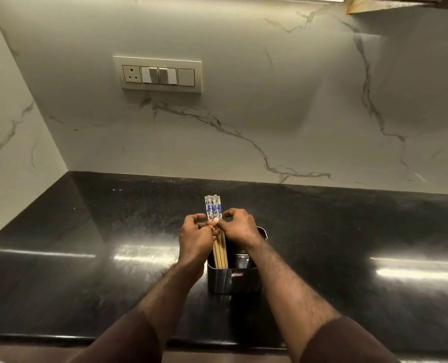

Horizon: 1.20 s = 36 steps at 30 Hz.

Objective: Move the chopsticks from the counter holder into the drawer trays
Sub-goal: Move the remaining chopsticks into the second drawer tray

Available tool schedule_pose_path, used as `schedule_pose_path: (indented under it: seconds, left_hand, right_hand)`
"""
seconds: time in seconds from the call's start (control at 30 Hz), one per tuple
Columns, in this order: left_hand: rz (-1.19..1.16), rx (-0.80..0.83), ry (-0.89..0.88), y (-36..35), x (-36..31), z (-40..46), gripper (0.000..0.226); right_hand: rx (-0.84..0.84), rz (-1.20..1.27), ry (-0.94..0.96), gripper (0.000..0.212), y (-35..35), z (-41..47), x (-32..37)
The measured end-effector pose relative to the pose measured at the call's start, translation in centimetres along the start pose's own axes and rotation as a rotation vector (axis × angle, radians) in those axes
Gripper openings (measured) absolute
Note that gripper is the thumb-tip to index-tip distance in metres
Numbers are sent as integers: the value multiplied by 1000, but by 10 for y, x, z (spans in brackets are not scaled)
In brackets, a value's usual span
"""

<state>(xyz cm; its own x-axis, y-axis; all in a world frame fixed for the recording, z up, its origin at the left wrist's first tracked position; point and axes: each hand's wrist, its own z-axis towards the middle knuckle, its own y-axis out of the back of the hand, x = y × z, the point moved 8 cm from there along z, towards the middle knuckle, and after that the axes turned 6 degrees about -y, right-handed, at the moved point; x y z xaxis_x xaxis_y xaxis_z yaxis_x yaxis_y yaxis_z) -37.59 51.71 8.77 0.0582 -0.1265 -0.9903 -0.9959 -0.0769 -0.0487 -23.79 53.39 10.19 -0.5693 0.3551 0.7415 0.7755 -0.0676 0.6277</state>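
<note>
I see the black worktop (pixel 86 258) filling the lower half of my view, with the marble wall rising behind it at twelve o'clock. The dark holder (pixel 233 280) stands on it just below centre. The chopsticks (pixel 213 208) stand bunched in the holder's left compartment, patterned tops up; the right compartment looks dark and I cannot tell what is in it. My left hand (pixel 196 237) and right hand (pixel 240 226) meet around the bundle from nine and three o'clock, fingers curled closed on the sticks just below the blue pattern. I judge the task barely begun: the tips are still down in the holder, nothing is lifted clear, and no drawer or tray is in view.
</note>
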Motion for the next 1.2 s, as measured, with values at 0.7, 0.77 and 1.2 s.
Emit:
schedule_pose_path:
  seconds: [0.7, 0.77, 1.2]
  left_hand:
    - [36, -83, -5, 9, 11, 7, 23]
    - [39, -83, -9, 8, 11, 7, 22]
    - [25, -86, -1, 6, 14, 9, 18]
  right_hand:
    - [104, 34, -51, 23, -11, 17, -3]
    - [92, 40, -50, 20, -10, 17, -4]
    - [135, -19, -52, 23, -16, 19, -2]
